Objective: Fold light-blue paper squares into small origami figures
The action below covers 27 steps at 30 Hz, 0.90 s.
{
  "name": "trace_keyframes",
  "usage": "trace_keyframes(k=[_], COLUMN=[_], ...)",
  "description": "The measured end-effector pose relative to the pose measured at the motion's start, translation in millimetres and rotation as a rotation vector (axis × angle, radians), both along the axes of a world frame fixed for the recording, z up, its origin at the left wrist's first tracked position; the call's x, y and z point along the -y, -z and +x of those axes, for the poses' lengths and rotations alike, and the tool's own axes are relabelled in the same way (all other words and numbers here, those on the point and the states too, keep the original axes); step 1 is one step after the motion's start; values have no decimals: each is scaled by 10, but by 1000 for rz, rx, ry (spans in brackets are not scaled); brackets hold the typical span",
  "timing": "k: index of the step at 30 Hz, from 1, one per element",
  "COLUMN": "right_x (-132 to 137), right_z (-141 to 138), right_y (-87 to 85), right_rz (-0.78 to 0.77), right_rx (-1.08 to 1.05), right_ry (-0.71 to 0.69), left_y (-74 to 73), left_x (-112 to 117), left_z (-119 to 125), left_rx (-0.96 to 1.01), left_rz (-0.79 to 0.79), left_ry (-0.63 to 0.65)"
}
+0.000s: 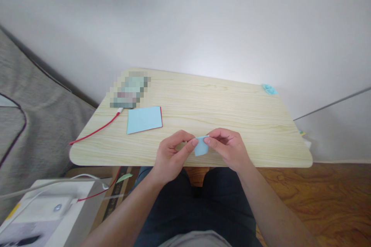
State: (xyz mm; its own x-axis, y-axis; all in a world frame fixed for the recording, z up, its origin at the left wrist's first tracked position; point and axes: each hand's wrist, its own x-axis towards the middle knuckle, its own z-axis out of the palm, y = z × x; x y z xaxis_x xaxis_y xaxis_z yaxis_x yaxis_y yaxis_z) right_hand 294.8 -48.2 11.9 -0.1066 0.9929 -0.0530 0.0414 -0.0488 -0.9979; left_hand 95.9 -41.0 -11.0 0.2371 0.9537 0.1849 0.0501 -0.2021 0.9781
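Observation:
A small light-blue piece of paper (201, 148) is pinched between both hands above the table's front edge. My left hand (175, 154) grips its left upper corner between thumb and index finger. On the other side, my right hand (228, 146) pinches the right upper corner the same way. The paper's top edge looks folded or curled, and its lower part hangs down between the thumbs. Left of my hands, a stack of light-blue paper sheets (145, 119) lies flat, with a red edge showing at its right side.
A pixelated, phone-like device (130, 90) lies at the table's back left, with a red cable (98, 129) running off the left edge. Crumpled light-blue paper (269, 89) sits at the back right corner. A white box (87, 208) with cables stands lower left. The wall (203, 27) borders the table's back.

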Motion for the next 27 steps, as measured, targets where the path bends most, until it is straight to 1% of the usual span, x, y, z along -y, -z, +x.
trace_keyframes(k=[4, 8, 10, 13, 15, 19, 21, 24, 27], right_x=[17, 28, 26, 22, 22, 24, 27, 25, 14], right_z=[-5, -20, -32, -39, -35, -30, -35, -44, -46], right_y=[50, 59, 36, -5, -21, -27, -30, -28, 4], right_rz=[10, 46, 48, 49, 61, 93, 90, 72, 69], right_rx=[61, 184, 200, 190, 203, 223, 212, 156, 87], right_ry=[-56, -36, -49, -142, -178, -156, -167, -181, -135], left_y=[10, 23, 31, 42, 48, 53, 54, 51, 39], left_x=[-6, -26, -43, -71, -83, -89, -89, -89, -85], left_z=[-3, -5, -8, -13, -14, -14, -17, -21, -19], left_rx=[22, 68, 114, 208, 250, 254, 246, 227, 207], left_rz=[-52, -105, -124, -151, -159, -158, -161, -172, -183], left_ry=[-26, -33, -50, -85, -96, -102, -110, -112, -104])
